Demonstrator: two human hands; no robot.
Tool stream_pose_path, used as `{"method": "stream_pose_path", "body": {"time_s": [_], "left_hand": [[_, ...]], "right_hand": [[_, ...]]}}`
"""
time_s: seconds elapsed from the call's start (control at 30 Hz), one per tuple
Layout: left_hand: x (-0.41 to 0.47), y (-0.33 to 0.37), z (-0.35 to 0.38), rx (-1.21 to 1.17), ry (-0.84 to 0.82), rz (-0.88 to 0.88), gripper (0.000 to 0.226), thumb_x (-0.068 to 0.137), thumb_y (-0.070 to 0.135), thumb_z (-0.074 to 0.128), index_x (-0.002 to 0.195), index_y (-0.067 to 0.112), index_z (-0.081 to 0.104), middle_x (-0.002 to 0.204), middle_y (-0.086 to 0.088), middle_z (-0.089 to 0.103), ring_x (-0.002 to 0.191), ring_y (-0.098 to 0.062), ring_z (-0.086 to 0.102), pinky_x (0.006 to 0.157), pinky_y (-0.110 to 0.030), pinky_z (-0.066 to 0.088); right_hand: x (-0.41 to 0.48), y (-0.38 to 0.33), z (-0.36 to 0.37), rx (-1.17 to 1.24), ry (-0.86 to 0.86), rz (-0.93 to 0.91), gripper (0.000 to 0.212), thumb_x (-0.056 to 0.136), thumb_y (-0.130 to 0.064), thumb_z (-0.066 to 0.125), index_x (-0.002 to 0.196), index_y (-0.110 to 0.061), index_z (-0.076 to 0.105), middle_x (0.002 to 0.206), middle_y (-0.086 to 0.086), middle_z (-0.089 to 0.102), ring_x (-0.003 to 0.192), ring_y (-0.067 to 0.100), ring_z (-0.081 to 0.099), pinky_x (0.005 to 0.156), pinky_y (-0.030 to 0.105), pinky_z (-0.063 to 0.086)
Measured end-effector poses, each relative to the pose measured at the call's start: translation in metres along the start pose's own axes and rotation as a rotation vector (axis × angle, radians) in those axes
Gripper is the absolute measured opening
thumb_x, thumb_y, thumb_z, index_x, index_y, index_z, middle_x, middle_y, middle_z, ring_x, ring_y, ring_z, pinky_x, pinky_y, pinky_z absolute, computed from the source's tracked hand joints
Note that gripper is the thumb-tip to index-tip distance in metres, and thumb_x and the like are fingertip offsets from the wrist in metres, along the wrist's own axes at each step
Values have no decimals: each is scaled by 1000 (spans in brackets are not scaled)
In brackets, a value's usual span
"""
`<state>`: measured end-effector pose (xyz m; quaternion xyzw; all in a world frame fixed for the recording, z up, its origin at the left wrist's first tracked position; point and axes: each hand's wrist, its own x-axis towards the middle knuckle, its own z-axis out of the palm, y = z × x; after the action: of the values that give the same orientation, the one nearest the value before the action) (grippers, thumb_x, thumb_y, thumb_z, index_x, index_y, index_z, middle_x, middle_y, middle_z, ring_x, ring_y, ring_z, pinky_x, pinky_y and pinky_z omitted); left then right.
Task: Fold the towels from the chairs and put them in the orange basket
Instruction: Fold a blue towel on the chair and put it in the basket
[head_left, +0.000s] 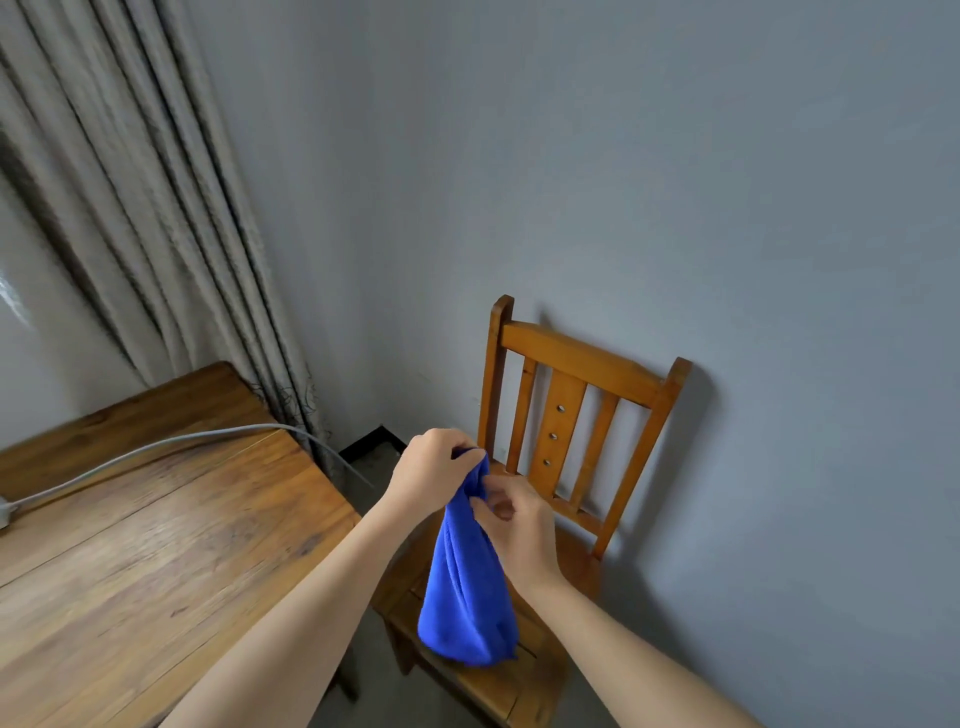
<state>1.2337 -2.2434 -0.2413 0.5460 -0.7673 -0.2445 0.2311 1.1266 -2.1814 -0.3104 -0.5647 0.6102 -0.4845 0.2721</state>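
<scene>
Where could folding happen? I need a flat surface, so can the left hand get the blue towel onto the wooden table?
Probably yes: the left hand grips the blue towel, and the wooden table lies just beside it, apparently unobstructed.

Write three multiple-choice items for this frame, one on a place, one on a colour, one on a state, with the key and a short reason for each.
1. Where does the wooden slat-backed chair stand?
A. Against the grey wall
B. On top of the table
C. Behind the curtain

2. What colour is the bunched microfibre towel?
A. Orange
B. Bright blue
C. White

3. How is the towel held?
A. Lying flat, untouched, on the wooden table
B. Folded into a neat square on the chair seat
C. Hanging bunched, with the left hand gripping its top and the right hand pinching it just below

Key: 1 A, the chair's back posts sit right at the grey wall. 2 B, the cloth is bright blue all over. 3 C, both hands close on the upper end while the rest hangs down over the seat.
</scene>
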Motion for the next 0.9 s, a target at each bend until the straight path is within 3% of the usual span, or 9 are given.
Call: {"method": "stream_pose_path", "body": {"time_s": [0.03, 0.13, 0.27, 0.37, 0.43, 0.5, 0.63, 0.77, 0.9], "left_hand": [[0, 2, -1, 18, 17, 2, 24, 94, 22, 49, 102, 9, 67, 98, -7, 68, 83, -12, 57, 69, -17, 42], [0, 8, -6, 54, 49, 17, 23, 95, 21, 49, 101, 9, 68, 98, -6, 68, 87, -14, 60, 73, -20, 44], [2, 8, -14, 14, 68, 6, 21, 94, 17, 50, 100, 8, 68, 98, -7, 68, 85, -12, 55, 71, -20, 41], [1, -1, -19, -34, 57, 5, 20, 93, 18, 53, 101, 7, 68, 94, -6, 67, 79, -10, 54, 64, -14, 41], [-1, -7, -23, -92, -17, 26, 20, 89, 23, 60, 101, 8, 68, 79, 3, 63, 67, -4, 52, 54, -7, 40], [-4, -12, -26, -110, -137, 68, 24, 84, 25, 67, 103, 11, 66, 68, 11, 55, 59, -3, 49, 50, -5, 40], [-7, -30, -20, 47, -258, 137, 27, 82, 19, 68, 108, 16, 60, 90, 5, 60, 78, -8, 55, 59, -8, 43], [-14, -64, -4, 91, -281, -12, 23, 73, 10, 62, 86, 24, 49, 80, 4, 56, 81, -21, 56, 67, -28, 44], [-24, -99, 7, 69, -340, -147, 18, 70, 12, 61, 70, 24, 48, 71, 1, 54, 71, -20, 53, 62, -31, 42]], "right_hand": [[0, -2, 5, -14, 2, -15, 10, 87, -21, 62, 97, -21, 61, 90, -10, 61, 83, 5, 58, 74, 7, 46], [1, -9, 17, -163, 86, -17, 35, 82, -38, 50, 103, -13, 64, 98, -4, 62, 84, 6, 54, 71, 2, 39], [13, -17, 19, -188, 216, -6, 42, 83, -44, 40, 91, -10, 64, 85, -7, 52, 74, 10, 53, 60, 6, 36], [21, -15, 13, -180, 236, -27, 14, 86, -17, 60, 90, -4, 64, 86, -6, 50, 73, 9, 51, 62, 6, 37], [26, -15, 4, -146, 246, -19, 4, 86, -8, 61, 90, -8, 61, 82, -7, 54, 71, 4, 51, 61, 6, 38], [34, -19, -6, -90, 215, 9, 6, 88, -7, 59, 89, -13, 58, 76, -12, 54, 71, 0, 52, 59, 7, 40], [49, -30, -25, -101, 143, -11, 9, 89, -8, 57, 98, -7, 60, 82, -8, 56, 74, 3, 53, 62, 10, 43], [62, -37, -44, -64, 161, 0, 7, 89, -6, 55, 92, -13, 57, 78, -10, 56, 73, 3, 54, 61, 10, 43], [76, -39, -67, 20, 186, 98, 10, 91, -4, 51, 93, -13, 55, 79, -10, 56, 75, 1, 54, 62, 8, 44]]}}
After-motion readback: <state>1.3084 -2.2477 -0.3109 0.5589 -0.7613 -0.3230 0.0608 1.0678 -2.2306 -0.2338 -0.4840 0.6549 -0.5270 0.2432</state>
